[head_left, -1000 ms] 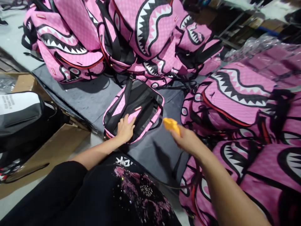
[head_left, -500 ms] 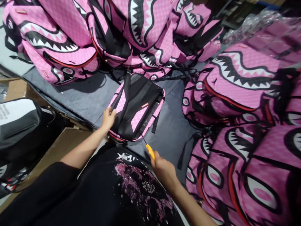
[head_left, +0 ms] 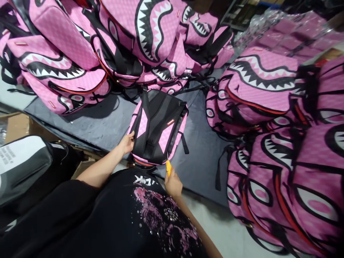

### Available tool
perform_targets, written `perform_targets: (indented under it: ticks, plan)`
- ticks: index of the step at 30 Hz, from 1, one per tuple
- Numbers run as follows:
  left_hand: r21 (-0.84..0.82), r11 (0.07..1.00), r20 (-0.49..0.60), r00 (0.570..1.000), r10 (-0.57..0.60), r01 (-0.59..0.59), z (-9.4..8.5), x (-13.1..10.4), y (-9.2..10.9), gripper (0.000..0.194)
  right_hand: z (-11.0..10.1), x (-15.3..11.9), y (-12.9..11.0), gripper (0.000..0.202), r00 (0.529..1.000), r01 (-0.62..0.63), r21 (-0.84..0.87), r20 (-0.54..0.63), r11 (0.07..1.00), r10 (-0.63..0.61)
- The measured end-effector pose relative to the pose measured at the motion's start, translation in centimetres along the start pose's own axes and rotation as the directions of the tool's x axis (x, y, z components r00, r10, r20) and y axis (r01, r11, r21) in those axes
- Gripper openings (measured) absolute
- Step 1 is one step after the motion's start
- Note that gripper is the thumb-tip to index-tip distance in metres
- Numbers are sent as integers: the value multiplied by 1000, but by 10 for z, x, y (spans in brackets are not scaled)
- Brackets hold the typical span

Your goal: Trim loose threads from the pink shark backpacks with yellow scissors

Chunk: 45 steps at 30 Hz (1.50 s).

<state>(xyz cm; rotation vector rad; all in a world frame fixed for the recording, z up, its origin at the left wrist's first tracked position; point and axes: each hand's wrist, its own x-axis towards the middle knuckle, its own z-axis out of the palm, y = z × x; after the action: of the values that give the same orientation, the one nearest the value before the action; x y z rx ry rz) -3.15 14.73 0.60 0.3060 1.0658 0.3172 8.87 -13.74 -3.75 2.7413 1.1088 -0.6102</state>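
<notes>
A small pink and black backpack (head_left: 154, 125) lies in front of me with its straps and black mesh back facing up. My left hand (head_left: 128, 142) is closed on its lower left edge, thumb on top and the other fingers mostly hidden. Closed around a yellow-handled tool (head_left: 168, 167) with a thin shaft is my right hand (head_left: 173, 182), just below the bag's lower right corner. The shaft's tip meets the bag's edge near the strap's lower end; its exact shape is too small to tell.
Pink backpacks with shark mouths (head_left: 154, 28) are heaped along the far side, and more (head_left: 266, 79) stack up at right. Under the small bag is a grey cloth-covered table (head_left: 199, 172). A black bag (head_left: 24, 168) and a cardboard box (head_left: 20, 129) stand at left.
My right hand has turned and drawn closer to the bag, bringing the tool more upright at its lower right corner. My left hand still holds the left edge. The camera view has shifted.
</notes>
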Motion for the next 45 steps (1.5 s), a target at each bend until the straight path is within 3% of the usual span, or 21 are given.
perform_targets:
  ticks: [3, 6, 9, 12, 15, 18, 24, 28, 33, 38, 41, 45]
  plan:
    - [-117, 990, 190, 981, -49, 72, -5, 11, -3, 45, 9, 2, -2, 47, 999, -32, 29, -31, 999, 33]
    - [-99, 980, 344, 930, -132, 175, -11, 23, -6, 59, 4, 5, -3, 45, 998, -61, -7, -32, 998, 61]
    - [-58, 969, 435, 880, -193, 241, -15, 31, -9, 67, -4, 5, -2, 40, 994, -112, -75, -5, 991, 112]
    - [-57, 969, 522, 835, -176, 240, -19, 34, -10, 70, -6, -2, 1, 36, 990, -139, -106, -51, 985, 134]
    - [-81, 976, 590, 799, -115, 200, -27, 33, -6, 72, -5, -10, 3, 36, 986, -127, -93, -118, 988, 116]
    - [-59, 973, 628, 766, -138, 224, -33, 33, -1, 78, -6, -15, 1, 35, 985, -107, -51, -140, 993, 99]
    - [-18, 962, 675, 713, -190, 273, -33, 26, 6, 86, -18, -30, -2, 34, 984, -169, 54, -56, 984, 172]
    - [-61, 962, 675, 721, -157, 267, -33, 23, 6, 85, -25, -39, -6, 33, 976, -216, 145, 55, 965, 211]
    - [-50, 942, 601, 764, -236, 331, -28, 36, 0, 85, -37, -38, -5, 34, 977, -212, 177, 35, 961, 209]
    - [-68, 937, 612, 756, -233, 344, -27, 34, 4, 87, -31, -91, 15, 41, 980, -197, 414, 84, 889, 178]
    - [-53, 935, 627, 740, -242, 350, -22, 28, 5, 87, -32, -123, 15, 46, 967, -202, 477, 234, 855, 98]
    - [4, 955, 613, 754, -236, 296, -8, 21, 1, 76, -54, -114, -14, 36, 906, -124, 285, 423, 951, -9]
